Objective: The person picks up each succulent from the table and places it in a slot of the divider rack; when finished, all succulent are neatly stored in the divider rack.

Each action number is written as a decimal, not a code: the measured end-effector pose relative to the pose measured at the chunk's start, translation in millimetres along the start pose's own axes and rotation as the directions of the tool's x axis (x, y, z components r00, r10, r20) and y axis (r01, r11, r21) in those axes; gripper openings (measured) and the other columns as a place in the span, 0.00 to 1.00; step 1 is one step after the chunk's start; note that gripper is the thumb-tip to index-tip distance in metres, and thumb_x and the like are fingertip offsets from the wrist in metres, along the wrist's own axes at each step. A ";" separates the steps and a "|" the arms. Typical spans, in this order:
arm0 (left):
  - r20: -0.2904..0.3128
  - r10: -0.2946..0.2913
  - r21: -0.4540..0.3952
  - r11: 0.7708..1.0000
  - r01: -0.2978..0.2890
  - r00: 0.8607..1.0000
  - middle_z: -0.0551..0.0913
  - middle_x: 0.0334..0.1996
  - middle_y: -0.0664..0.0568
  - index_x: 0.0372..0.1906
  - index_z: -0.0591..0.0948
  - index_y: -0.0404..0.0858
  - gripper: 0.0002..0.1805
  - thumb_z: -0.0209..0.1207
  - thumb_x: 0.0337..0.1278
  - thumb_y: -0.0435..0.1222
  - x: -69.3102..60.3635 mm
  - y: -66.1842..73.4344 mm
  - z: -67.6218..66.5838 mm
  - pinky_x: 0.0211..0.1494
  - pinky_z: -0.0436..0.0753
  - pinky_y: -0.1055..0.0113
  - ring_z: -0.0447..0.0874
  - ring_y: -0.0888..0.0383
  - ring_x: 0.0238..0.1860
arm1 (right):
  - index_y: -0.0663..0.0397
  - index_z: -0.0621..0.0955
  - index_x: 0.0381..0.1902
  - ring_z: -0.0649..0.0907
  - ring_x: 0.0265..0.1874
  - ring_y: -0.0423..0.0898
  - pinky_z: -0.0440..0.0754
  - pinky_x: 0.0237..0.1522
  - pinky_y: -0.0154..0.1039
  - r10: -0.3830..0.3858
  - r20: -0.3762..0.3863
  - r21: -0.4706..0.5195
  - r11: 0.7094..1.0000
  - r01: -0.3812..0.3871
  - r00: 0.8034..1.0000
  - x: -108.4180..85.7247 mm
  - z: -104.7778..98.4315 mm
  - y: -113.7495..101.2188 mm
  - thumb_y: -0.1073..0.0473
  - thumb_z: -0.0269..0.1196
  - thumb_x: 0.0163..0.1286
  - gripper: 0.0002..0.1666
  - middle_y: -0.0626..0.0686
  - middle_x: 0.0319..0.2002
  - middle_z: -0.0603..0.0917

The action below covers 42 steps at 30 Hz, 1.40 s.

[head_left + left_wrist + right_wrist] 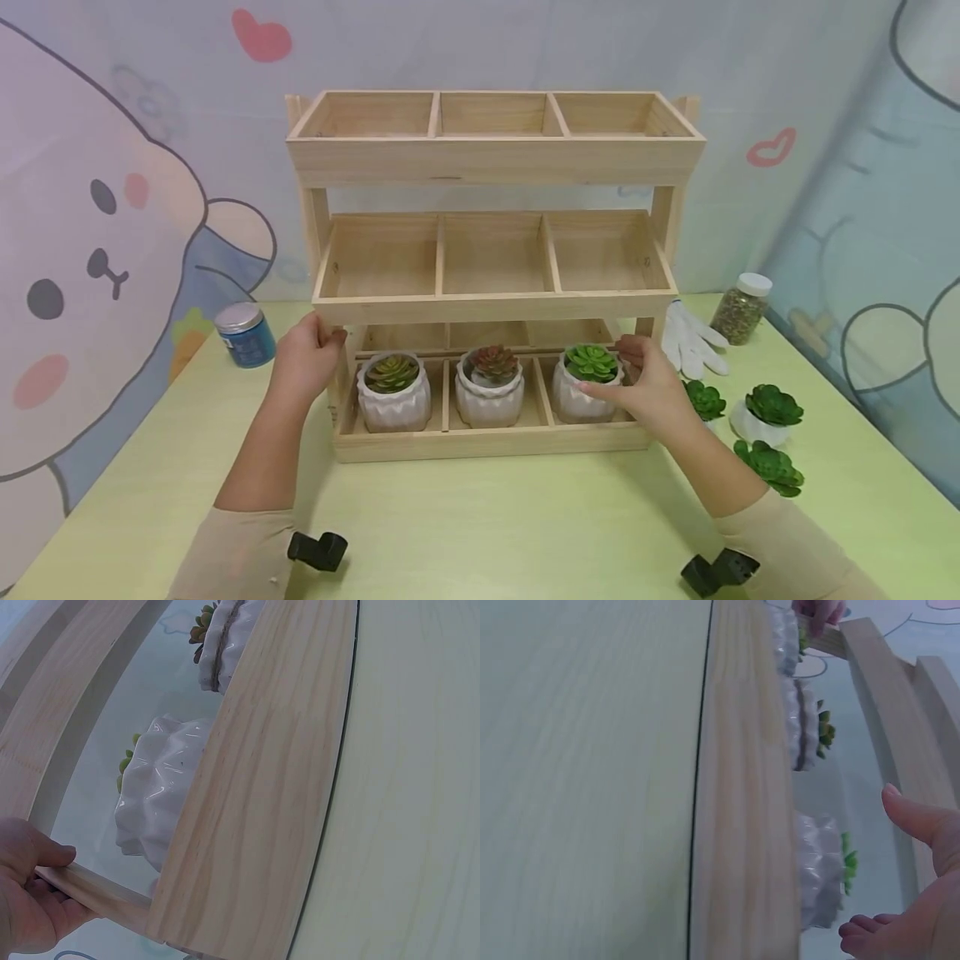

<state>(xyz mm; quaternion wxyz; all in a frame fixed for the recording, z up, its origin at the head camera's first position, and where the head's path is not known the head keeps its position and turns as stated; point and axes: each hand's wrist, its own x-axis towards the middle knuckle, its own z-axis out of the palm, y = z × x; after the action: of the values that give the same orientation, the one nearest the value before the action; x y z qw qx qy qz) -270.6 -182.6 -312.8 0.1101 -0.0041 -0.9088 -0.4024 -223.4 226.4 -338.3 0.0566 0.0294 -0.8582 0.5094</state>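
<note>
A three-tier wooden shelf (495, 312) stands on the table. My left hand (306, 354) grips its left side post below the middle tier; in the left wrist view the fingers and thumb of that hand (34, 889) curl round the wooden bar (97, 896). The bottom tier holds white pots with a yellow-green succulent (393, 373), a reddish one (495, 365) and a bright green one (592, 363). My right hand (652, 387) is beside the right pot, near the right post. In the right wrist view this hand (915, 885) has thumb and fingers spread apart, holding nothing.
Right of the shelf are white gloves (690, 342), a jar with a white lid (741, 310), a potted green succulent (761, 417) and other green succulents (771, 468), partly behind my right arm. A blue jar (246, 335) stands at the left. The upper tiers have three compartments each.
</note>
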 end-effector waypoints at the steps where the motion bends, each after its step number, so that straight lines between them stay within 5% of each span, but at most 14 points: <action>1: 0.001 0.002 -0.002 1.000 -0.002 1.000 0.74 0.52 0.30 0.58 0.68 0.27 0.20 0.48 0.68 0.37 0.1 0.1 0.6 0.50 0.75 0.43 0.74 0.36 0.53 | 0.66 0.55 0.67 0.61 0.66 0.59 0.60 0.65 0.50 -0.003 -0.006 0.006 1.000 0.003 1.000 -3.9 -3.7 -1.7 0.47 0.74 0.49 0.59 0.64 0.65 0.61; 7: 0.001 0.011 0.005 1.000 -0.011 1.000 0.76 0.49 0.30 0.56 0.69 0.27 0.20 0.48 0.68 0.37 0.1 0.0 2.3 0.48 0.76 0.44 0.75 0.36 0.51 | 0.66 0.59 0.67 0.65 0.64 0.56 0.61 0.64 0.46 -0.063 -0.049 0.035 0.997 0.065 0.997 -28.1 -25.7 -6.2 0.51 0.73 0.53 0.51 0.62 0.63 0.66; 12: 0.002 0.006 0.009 1.000 -0.006 1.000 0.75 0.49 0.30 0.55 0.69 0.27 0.19 0.47 0.69 0.37 -0.3 0.2 1.0 0.48 0.76 0.44 0.75 0.36 0.51 | 0.65 0.65 0.63 0.69 0.61 0.47 0.67 0.59 0.30 -0.177 -0.084 0.128 0.974 0.186 0.981 -48.1 -44.0 -6.0 0.62 0.70 0.57 0.39 0.57 0.61 0.71; 14: 0.002 0.011 0.008 1.000 -0.011 1.000 0.75 0.49 0.30 0.55 0.69 0.26 0.19 0.47 0.69 0.37 -0.4 0.7 0.6 0.49 0.76 0.43 0.74 0.35 0.51 | 0.66 0.67 0.62 0.71 0.59 0.44 0.67 0.56 0.26 -0.230 -0.112 0.203 0.947 0.248 0.967 -55.7 -52.1 -4.2 0.68 0.68 0.57 0.36 0.54 0.59 0.73; 18: -0.011 0.025 0.018 1.000 -0.025 1.000 0.76 0.43 0.32 0.51 0.70 0.26 0.17 0.48 0.68 0.37 -0.6 0.4 0.2 0.46 0.76 0.45 0.76 0.38 0.47 | 0.70 0.68 0.59 0.74 0.56 0.41 0.67 0.57 0.27 -0.319 -0.188 0.381 0.848 0.369 0.929 -67.5 -70.0 1.3 0.81 0.63 0.53 0.34 0.52 0.55 0.76; 21: -0.017 0.034 0.020 0.999 -0.034 0.999 0.76 0.42 0.33 0.50 0.70 0.27 0.16 0.48 0.68 0.37 -0.3 -0.3 -0.2 0.45 0.76 0.45 0.76 0.38 0.46 | 0.71 0.68 0.60 0.74 0.56 0.42 0.68 0.56 0.27 -0.338 -0.234 0.421 0.809 0.409 0.911 -74.8 -84.6 6.5 0.85 0.61 0.52 0.35 0.53 0.55 0.77; 26: -0.015 0.031 0.013 0.999 -0.031 0.999 0.76 0.43 0.32 0.50 0.70 0.26 0.17 0.48 0.68 0.37 -0.4 -0.8 1.0 0.46 0.76 0.44 0.76 0.37 0.48 | 0.71 0.67 0.61 0.75 0.56 0.41 0.69 0.54 0.26 -0.324 -0.259 0.415 0.813 0.407 0.910 -86.4 -105.4 20.0 0.87 0.59 0.52 0.37 0.52 0.56 0.77; 29: -0.014 0.022 0.011 1.000 -0.022 1.000 0.76 0.43 0.32 0.50 0.70 0.27 0.17 0.47 0.68 0.37 -1.0 -1.3 1.2 0.46 0.76 0.44 0.76 0.37 0.49 | 0.71 0.66 0.62 0.75 0.56 0.38 0.68 0.54 0.24 -0.298 -0.243 0.381 0.846 0.373 0.923 -91.3 -114.3 31.1 0.85 0.60 0.52 0.37 0.50 0.55 0.77; 35: 0.004 -0.002 0.000 1.000 0.002 1.000 0.74 0.51 0.30 0.57 0.68 0.26 0.20 0.47 0.69 0.37 -2.0 -0.3 1.1 0.49 0.75 0.42 0.74 0.35 0.53 | 0.64 0.66 0.64 0.72 0.56 0.31 0.67 0.52 0.20 -0.217 -0.197 0.091 0.967 0.239 0.956 -99.4 -125.7 57.2 0.77 0.65 0.55 0.37 0.41 0.56 0.75; 38: 0.006 -0.007 -0.004 1.000 0.007 1.000 0.72 0.54 0.29 0.60 0.66 0.26 0.21 0.47 0.69 0.36 -1.8 0.9 1.1 0.50 0.74 0.42 0.73 0.34 0.54 | 0.63 0.67 0.63 0.71 0.55 0.31 0.67 0.51 0.20 -0.207 -0.179 -0.045 0.978 0.202 0.962 -101.4 -128.5 70.6 0.73 0.66 0.57 0.36 0.39 0.55 0.75; 42: 0.006 -0.004 -0.003 1.000 0.004 1.000 0.72 0.54 0.29 0.59 0.67 0.26 0.21 0.47 0.69 0.36 -1.3 1.7 1.5 0.50 0.74 0.42 0.73 0.34 0.53 | 0.64 0.66 0.63 0.70 0.54 0.28 0.66 0.50 0.19 -0.185 -0.107 -0.093 0.980 0.176 0.977 -103.3 -132.0 88.1 0.70 0.67 0.58 0.36 0.39 0.55 0.73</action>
<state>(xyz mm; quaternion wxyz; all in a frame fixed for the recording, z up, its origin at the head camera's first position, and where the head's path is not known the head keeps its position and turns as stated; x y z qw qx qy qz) -269.4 -180.3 -312.8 0.1065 -0.0038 -0.9085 -0.4041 -121.6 383.8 -365.4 0.1530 0.0757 -0.8677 0.4669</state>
